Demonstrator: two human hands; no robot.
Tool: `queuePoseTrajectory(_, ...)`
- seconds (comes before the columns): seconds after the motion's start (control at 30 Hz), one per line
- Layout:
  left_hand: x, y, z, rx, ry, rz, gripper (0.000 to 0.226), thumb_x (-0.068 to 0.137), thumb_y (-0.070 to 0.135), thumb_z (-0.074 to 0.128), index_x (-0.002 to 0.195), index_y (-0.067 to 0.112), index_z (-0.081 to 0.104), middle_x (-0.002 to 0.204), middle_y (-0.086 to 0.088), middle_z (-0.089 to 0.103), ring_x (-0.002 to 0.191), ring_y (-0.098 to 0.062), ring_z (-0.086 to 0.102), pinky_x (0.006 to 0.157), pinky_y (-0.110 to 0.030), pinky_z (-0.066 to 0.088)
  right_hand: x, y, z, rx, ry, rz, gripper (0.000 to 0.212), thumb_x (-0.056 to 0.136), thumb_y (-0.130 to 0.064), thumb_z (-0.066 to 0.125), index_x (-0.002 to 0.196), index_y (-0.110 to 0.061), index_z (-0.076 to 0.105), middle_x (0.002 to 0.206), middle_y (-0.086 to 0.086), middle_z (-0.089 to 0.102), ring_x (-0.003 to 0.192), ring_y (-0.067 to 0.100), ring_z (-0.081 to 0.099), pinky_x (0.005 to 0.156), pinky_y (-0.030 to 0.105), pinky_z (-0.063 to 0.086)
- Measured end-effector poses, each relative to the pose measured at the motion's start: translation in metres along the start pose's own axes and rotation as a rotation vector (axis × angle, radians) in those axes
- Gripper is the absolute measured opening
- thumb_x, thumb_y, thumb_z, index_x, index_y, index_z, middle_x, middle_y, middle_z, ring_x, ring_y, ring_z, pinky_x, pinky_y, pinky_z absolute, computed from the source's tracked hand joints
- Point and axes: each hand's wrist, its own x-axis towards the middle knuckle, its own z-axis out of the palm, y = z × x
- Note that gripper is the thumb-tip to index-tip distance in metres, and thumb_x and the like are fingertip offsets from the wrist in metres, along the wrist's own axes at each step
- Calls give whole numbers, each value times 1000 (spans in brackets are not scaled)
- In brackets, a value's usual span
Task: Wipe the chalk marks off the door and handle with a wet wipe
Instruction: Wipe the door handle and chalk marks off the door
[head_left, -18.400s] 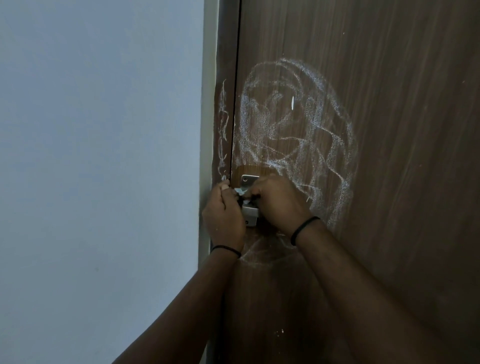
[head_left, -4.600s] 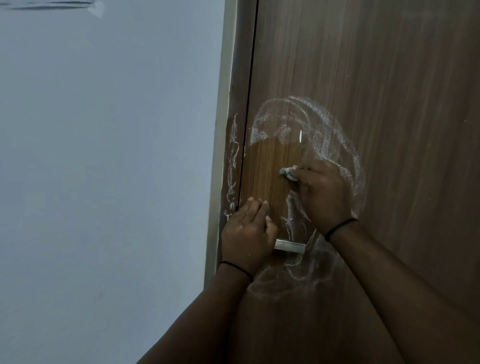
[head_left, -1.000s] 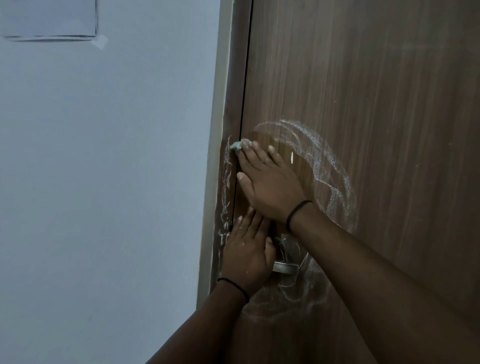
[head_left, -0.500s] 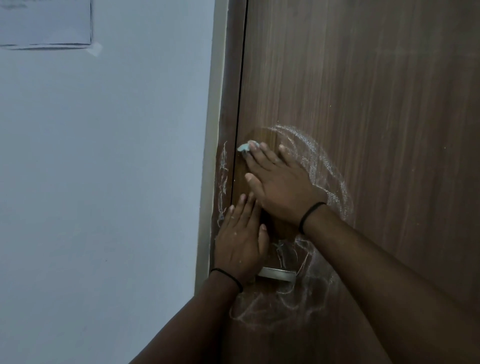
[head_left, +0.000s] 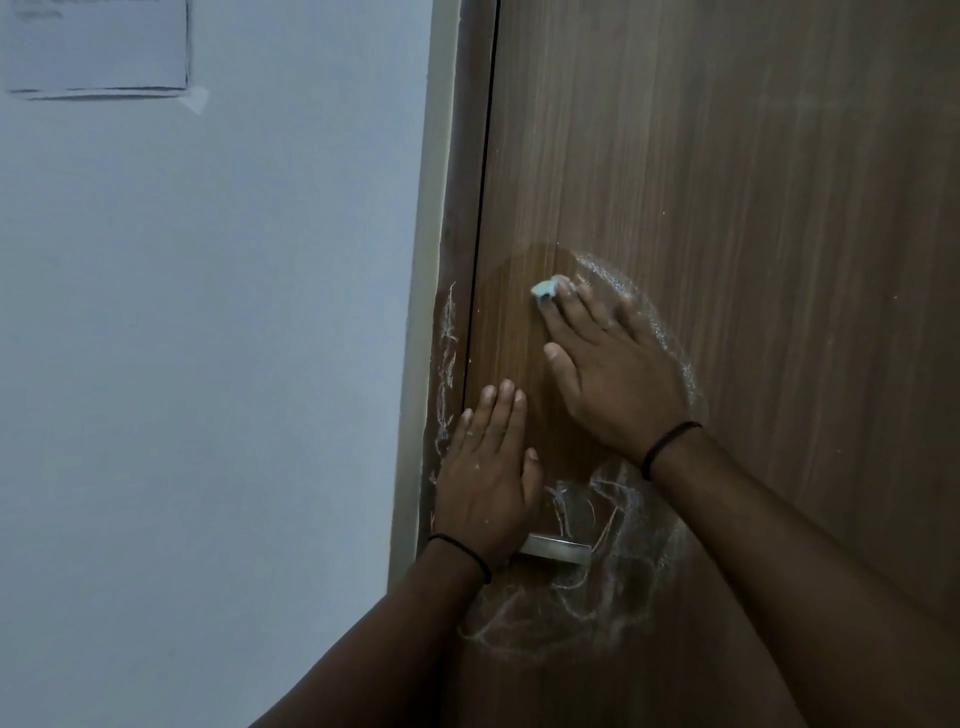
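Brown wood-grain door (head_left: 727, 182) fills the right, shut against its frame (head_left: 457, 208), with a pale bluish wall (head_left: 208, 364) to the left where a taped sheet of paper (head_left: 96, 47) hangs at the top corner. The metal handle (head_left: 558, 550) lies level, its long axis sideways, free end toward the right, with chalk scribbles (head_left: 597, 561) around and below it, an arc above right, and streaks on the frame. The right hand (head_left: 613, 374), fingers straight, presses a small bunched whitish wipe (head_left: 549, 287) to the door under its fingertips beside a damp darker patch, while the left hand (head_left: 488, 478) lies flat, fingers together, just above the handle's left end.
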Motion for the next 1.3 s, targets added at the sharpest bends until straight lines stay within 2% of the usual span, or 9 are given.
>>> queuePoseTrajectory(0.13, 3, 5, 3, 0, 39, -21, 58, 97, 28, 39, 152, 11, 29, 159, -4, 23, 150, -18, 14, 122, -40, 17, 28, 3, -11, 67, 25, 77, 60, 106, -44, 13, 159, -17, 6, 167, 3, 1, 154, 18, -3, 125, 44, -4)
queuePoseTrajectory(0.33, 6, 3, 6, -5, 26, -24, 59, 98, 34, 29, 154, 14, 22, 161, -1, 16, 151, -15, 8, 123, -37, 10, 0, -5, -1, -3, -28, -29, 60, 105, -44, 10, 159, -20, 5, 167, -1, 0, 154, 14, -3, 125, 43, -2)
queuePoseTrajectory(0.43, 10, 3, 5, 3, 33, 1, 59, 98, 32, 30, 153, 13, 24, 161, -3, 18, 150, -17, 10, 123, -39, 12, -15, 14, -3, -17, -19, 32, 58, 105, -40, 15, 159, -21, 6, 167, -2, 1, 154, 13, -3, 125, 44, -3)
queuePoseTrajectory(0.57, 19, 5, 5, 19, 45, 11, 59, 98, 29, 36, 153, 12, 24, 161, -3, 18, 151, -17, 10, 123, -38, 11, 12, 21, -14, 56, 25, 120, 58, 106, -40, 16, 159, -17, 7, 167, 2, 1, 154, 18, -2, 125, 46, -3)
queuePoseTrajectory(0.67, 22, 7, 6, 25, 42, 0, 60, 98, 32, 31, 154, 13, 22, 161, -3, 16, 151, -16, 7, 123, -37, 10, 16, 6, -12, 40, 1, 63, 60, 105, -42, 14, 159, -16, 7, 167, 4, 2, 154, 19, 0, 125, 45, -2)
queuePoseTrajectory(0.8, 21, 5, 5, 17, 39, 11, 60, 97, 32, 26, 154, 13, 22, 161, -3, 16, 151, -17, 8, 122, -39, 11, -28, 9, 1, -78, -59, -50, 60, 104, -43, 12, 159, -18, 8, 167, 1, 4, 154, 16, 2, 125, 46, 2)
queuePoseTrajectory(1.03, 19, 4, 10, 54, 47, 2, 60, 97, 31, 27, 154, 13, 20, 162, -3, 14, 151, -17, 6, 123, -38, 11, -1, 29, -12, 2, 6, 109, 60, 106, -43, 15, 159, -16, 8, 167, 3, 2, 154, 18, 0, 125, 44, -4)
queuePoseTrajectory(1.2, 19, 3, 10, 57, 44, 11, 61, 97, 33, 27, 154, 14, 20, 162, -3, 15, 151, -17, 7, 122, -38, 11, -32, 15, 0, -56, -66, -29, 62, 104, -46, 8, 159, -17, 9, 167, 2, 3, 154, 16, -1, 125, 45, -1)
queuePoseTrajectory(1.3, 19, 3, 11, 61, 42, 14, 61, 97, 32, 28, 154, 13, 20, 162, -4, 16, 151, -17, 7, 122, -39, 11, -55, 33, 1, -42, -79, 2, 60, 104, -44, 10, 159, -22, 7, 167, -2, 4, 154, 13, 0, 125, 45, -3)
